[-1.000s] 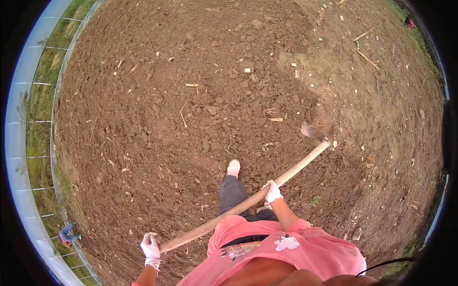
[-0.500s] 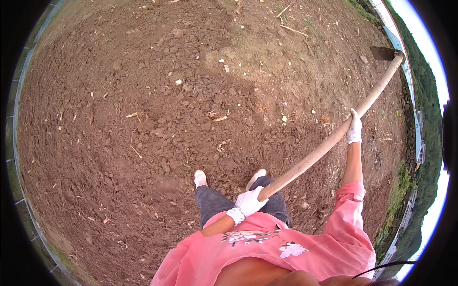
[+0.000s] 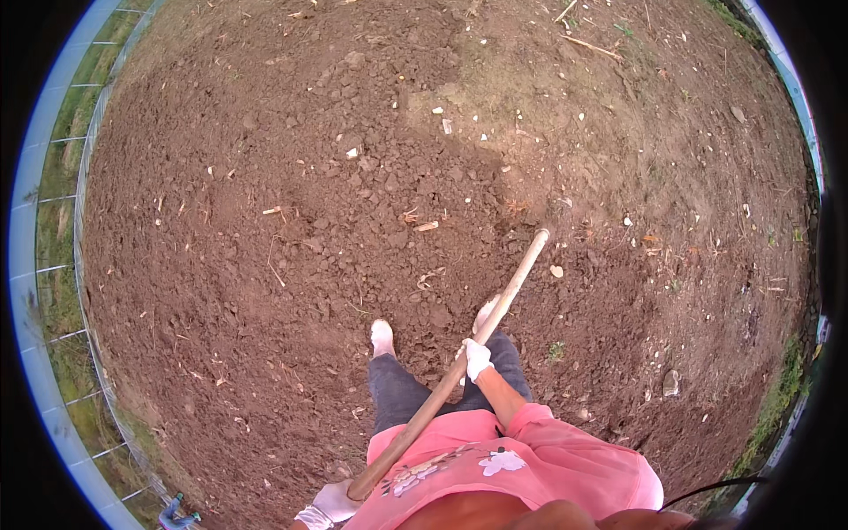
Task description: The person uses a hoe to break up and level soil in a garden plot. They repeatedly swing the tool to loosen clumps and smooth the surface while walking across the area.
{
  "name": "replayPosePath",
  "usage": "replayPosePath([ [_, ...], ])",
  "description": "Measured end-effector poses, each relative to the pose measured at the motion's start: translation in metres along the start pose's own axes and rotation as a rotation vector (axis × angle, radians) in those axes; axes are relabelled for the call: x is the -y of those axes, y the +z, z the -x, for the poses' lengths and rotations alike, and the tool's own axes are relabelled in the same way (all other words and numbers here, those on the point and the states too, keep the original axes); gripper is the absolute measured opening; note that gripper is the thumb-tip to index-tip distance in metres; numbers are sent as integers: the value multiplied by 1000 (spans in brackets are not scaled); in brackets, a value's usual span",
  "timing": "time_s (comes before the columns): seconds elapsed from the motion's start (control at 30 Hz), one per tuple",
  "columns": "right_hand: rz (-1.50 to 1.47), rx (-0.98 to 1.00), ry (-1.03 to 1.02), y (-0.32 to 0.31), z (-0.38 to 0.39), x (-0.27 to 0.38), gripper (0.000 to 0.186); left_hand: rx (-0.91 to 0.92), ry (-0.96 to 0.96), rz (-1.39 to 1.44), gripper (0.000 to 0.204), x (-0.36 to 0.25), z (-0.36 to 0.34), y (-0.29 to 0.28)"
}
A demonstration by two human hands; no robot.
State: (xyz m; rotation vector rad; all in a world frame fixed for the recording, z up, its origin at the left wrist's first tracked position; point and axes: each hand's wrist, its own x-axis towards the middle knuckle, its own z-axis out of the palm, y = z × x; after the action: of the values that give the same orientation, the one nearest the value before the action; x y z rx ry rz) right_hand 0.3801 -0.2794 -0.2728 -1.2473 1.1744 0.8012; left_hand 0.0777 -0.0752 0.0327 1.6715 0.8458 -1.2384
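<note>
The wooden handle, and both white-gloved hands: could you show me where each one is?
Wooden handle point(image 3: 439, 389): head view, on the middle of its shaft.
Right hand point(image 3: 478, 359): head view, on its gloved middle.
Left hand point(image 3: 334, 501): head view, on its gloved middle, near the picture's lower edge.

Outdoor farm plot: clumpy brown soil point(image 3: 203, 287), dry stalk bits point(image 3: 272, 211) right of pale fence point(image 3: 80, 247), greenery point(image 3: 56, 231) behind it.

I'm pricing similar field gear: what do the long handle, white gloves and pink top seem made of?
Long handle: likely wood, bare and smooth-looking, from its tan, slightly uneven tone. White gloves: matte, seemingly thin fabric, since the left cuff wrinkles; knit or coated, I can't tell. Pink top: soft, matte cloth, judging by its folds; fibre unclear.
</note>
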Motion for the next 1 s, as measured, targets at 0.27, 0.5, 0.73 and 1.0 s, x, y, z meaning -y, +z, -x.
replayPosePath([
  [0.27,-189,52,-167,-19,23,79,14,-249,221,-393,35,4,-58,2],
  [0.5,-199,191,-794,9,156,324,10,-474,651,-92,25,-140,-166,-24],
  [0.73,97,19,-908,-1,154,438,16,-367,762,-12,27,-237,-120,-30],
  [1.0,159,-50,-382,52,-36,80,11,-70,20,-67,41,-64,-32,-30],
])
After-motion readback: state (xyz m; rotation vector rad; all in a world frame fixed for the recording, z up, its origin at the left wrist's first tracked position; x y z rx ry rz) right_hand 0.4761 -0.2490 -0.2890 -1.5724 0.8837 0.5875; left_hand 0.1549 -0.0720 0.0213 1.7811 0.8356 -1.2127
